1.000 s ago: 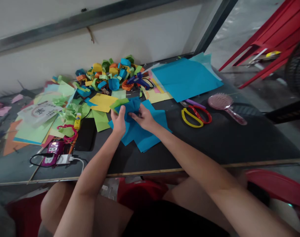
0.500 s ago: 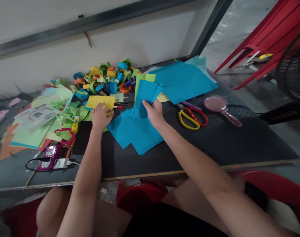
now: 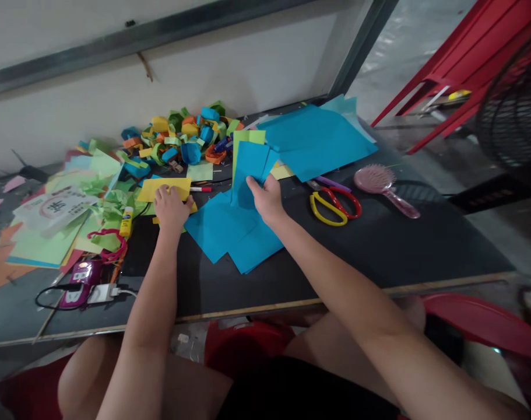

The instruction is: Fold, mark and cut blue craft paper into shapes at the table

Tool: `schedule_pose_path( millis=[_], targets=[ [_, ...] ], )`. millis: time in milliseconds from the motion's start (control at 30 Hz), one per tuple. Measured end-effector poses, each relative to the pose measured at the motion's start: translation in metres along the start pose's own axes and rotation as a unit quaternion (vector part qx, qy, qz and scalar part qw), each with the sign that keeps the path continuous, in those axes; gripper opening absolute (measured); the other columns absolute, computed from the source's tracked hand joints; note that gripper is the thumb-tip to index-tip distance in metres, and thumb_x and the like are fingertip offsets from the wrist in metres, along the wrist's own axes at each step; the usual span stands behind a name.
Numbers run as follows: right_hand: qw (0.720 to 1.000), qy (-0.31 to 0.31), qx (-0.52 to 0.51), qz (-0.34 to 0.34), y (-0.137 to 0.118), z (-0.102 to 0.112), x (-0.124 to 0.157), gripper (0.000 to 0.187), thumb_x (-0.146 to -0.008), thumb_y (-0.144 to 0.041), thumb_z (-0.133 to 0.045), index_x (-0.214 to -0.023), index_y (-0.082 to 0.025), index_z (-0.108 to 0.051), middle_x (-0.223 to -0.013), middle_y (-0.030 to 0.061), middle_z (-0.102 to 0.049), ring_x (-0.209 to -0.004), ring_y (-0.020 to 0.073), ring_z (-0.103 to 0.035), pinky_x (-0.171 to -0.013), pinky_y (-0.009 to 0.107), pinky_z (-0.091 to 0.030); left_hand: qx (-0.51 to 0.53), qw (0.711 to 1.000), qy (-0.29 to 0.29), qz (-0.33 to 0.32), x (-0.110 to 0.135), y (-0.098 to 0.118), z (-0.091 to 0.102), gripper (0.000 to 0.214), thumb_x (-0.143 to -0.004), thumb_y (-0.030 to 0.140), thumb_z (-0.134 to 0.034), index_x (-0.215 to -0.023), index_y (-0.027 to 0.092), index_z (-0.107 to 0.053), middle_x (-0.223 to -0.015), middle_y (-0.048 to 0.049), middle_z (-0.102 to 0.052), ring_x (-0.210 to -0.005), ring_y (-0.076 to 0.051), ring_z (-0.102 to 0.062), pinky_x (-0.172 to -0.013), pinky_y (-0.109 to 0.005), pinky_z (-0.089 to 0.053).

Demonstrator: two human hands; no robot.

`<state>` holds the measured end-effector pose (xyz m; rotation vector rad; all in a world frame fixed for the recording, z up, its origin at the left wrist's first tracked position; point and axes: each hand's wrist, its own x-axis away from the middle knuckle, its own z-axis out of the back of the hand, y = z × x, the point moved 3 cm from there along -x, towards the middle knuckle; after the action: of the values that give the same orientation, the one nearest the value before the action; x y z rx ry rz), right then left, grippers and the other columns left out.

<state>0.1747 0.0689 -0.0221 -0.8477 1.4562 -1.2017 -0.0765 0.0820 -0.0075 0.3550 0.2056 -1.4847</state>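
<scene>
My left hand (image 3: 172, 205) is closed on a sheet of yellow paper (image 3: 166, 188), its fingers curled over the near edge. More yellow paper shows beside and below the thumb. In my right hand (image 3: 266, 198) is a small upright bundle of cut paper, pinched with the thumb in front: blue pieces (image 3: 253, 163) before a light green piece (image 3: 248, 136). Below it, several blue sheets (image 3: 217, 227) lie spread on the black table. A red-tipped marker (image 3: 201, 189) lies between the hands, partly hidden by the yellow paper.
Folded coloured paper pieces (image 3: 178, 137) are heaped against the wall. Large blue sheets (image 3: 317, 140), scissors (image 3: 329, 209) and a pink hairbrush (image 3: 381, 181) lie right. Left are loose papers, a plastic box (image 3: 55, 209), a glue stick (image 3: 126, 221) and a purple device (image 3: 79, 283).
My left hand has drawn the yellow paper slightly left and nearer, uncovering more of the marker. My right hand keeps hold of the bundle. The view has shifted a little.
</scene>
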Motion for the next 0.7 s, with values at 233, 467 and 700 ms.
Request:
schedule_pose_path(
  millis=[233, 467, 700],
  targets=[
    [1.0, 0.0, -0.008, -0.011, 0.005, 0.002, 0.0, 0.033, -0.085, -0.056, -0.058, -0.079, -0.025, -0.05, -0.069, 0.0006, -0.05, -0.066, 0.0175, -0.05, -0.062, 0.034, -0.045, 0.087, 0.994, 0.058, 0.022, -0.002, -0.014, 0.017, 0.037, -0.087, 0.02, -0.041, -0.117, 0.016, -0.064, -0.117, -0.0171, -0.068, -0.122, -0.034, -0.057, -0.105, -0.051, -0.041],
    [0.989, -0.123, -0.035, -0.072, 0.026, -0.015, -0.005, 0.037, -0.081, -0.062, -0.057, -0.086, -0.025, -0.057, -0.064, -0.0008, -0.054, -0.069, 0.0209, -0.057, -0.063, 0.036, -0.05, 0.275, 0.912, 0.102, -0.286, 0.028, 0.038, 0.033, 0.029, -0.095, 0.032, -0.047, -0.112, 0.027, -0.07, -0.125, -0.0077, -0.069, -0.137, -0.025, -0.048, -0.116, -0.045, -0.033],
    [0.993, -0.12, 0.012, -0.001, 0.032, -0.012, -0.011, 0.065, -0.086, -0.077, -0.034, -0.109, -0.023, -0.063, -0.09, 0.0102, -0.069, -0.092, 0.0283, -0.066, -0.076, 0.045, -0.055, 0.294, 0.868, 0.019, -0.4, 0.039, 0.066, 0.018, 0.028, -0.1, 0.033, -0.043, -0.107, 0.031, -0.07, -0.135, -0.0026, -0.063, -0.139, -0.019, -0.045, -0.116, -0.042, -0.038]
  ],
)
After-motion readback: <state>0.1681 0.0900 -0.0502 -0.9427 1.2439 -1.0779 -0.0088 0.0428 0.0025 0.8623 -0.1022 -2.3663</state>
